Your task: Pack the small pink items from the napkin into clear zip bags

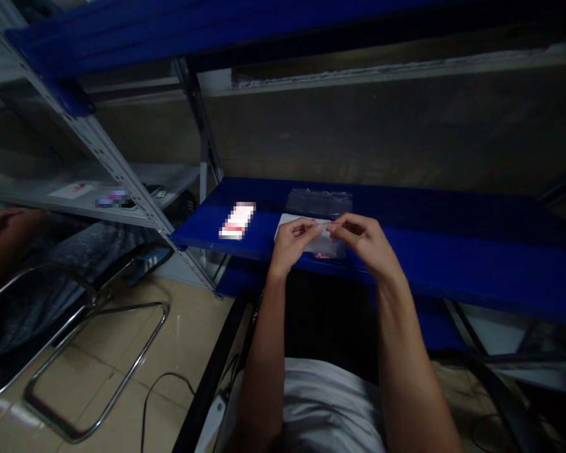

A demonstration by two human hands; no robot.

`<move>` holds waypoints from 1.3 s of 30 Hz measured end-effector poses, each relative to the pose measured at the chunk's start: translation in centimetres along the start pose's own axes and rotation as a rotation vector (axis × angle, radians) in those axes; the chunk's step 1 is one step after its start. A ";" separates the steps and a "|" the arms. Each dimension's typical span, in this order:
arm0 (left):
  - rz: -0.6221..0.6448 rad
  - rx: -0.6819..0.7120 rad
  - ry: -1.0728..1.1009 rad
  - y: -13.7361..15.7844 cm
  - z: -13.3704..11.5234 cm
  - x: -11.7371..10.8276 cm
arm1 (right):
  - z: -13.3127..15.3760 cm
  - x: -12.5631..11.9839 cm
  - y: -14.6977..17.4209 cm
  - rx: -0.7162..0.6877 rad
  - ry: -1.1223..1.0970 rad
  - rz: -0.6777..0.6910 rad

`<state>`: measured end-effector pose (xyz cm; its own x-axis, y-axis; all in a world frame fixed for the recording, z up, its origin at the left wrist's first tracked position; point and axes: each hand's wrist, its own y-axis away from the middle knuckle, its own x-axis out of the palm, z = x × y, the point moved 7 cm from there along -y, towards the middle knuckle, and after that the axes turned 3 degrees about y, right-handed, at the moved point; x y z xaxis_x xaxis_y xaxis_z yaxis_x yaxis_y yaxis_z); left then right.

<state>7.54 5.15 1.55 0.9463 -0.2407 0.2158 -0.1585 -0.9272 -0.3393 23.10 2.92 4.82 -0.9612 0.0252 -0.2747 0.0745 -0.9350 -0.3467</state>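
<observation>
Head view, looking down past a grey shirt [325, 402] to a blue shelf [453, 264] in dim light.

Left hand [294, 242] raised over the front edge of the shelf, fingers curled, thumb and forefinger pinched on the left end of a small clear plastic bag [321, 242]. Right hand [362, 242] just beside it, fingers likewise bent and pinching the bag's top edge from the right. Fingertips of both hands nearly meeting at the middle. Bag held between the two hands, just above the shelf's front lip, lower part hanging down with something small and pink showing at the bottom; contents too small to tell. A white sheet [285, 223] lying on the shelf under and behind the hands.

Further back on the same shelf, a stack of flat clear bags [318, 202], apart from the hands. To the left on the shelf, a blurred white and red patch [237, 221], detail not readable.

Left of that, a grey metal rack [122, 170] with a lower board carrying a few small items, indistinct. At the far left edge, another person's hand and forearm [4, 226], beside a metal-framed chair [89, 352] on the tan tiled floor [179, 352]. A dark cable [163, 384] trailing across the floor near the chair.
</observation>
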 end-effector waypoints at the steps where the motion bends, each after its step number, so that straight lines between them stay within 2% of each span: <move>1: -0.001 0.006 -0.007 0.0 0.1 0.0 | 0.0 0.1 0.0 -0.001 0.000 0.012; 8: -0.036 0.037 -0.062 -0.2 -0.5 -0.1 | 0.0 0.6 -0.1 0.015 -0.047 0.071; 15: 0.004 0.040 -0.086 0.0 -0.5 0.1 | 0.0 0.5 0.0 -0.030 0.012 0.090; 23: 0.119 -0.118 0.105 0.3 0.1 1.0 | 0.7 -1.4 0.3 -0.055 0.048 -0.033; 32: 0.057 0.010 -0.002 0.0 0.0 1.4 | -0.2 -0.7 0.3 -0.006 0.010 0.080; 39: 0.037 0.068 -0.100 0.1 -1.0 1.1 | 0.4 -0.4 0.2 -0.050 0.042 0.113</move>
<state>8.25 4.50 2.67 0.9640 -0.2418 0.1107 -0.1779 -0.8957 -0.4075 23.37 2.56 5.17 -0.9341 -0.0631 -0.3514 0.1954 -0.9142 -0.3551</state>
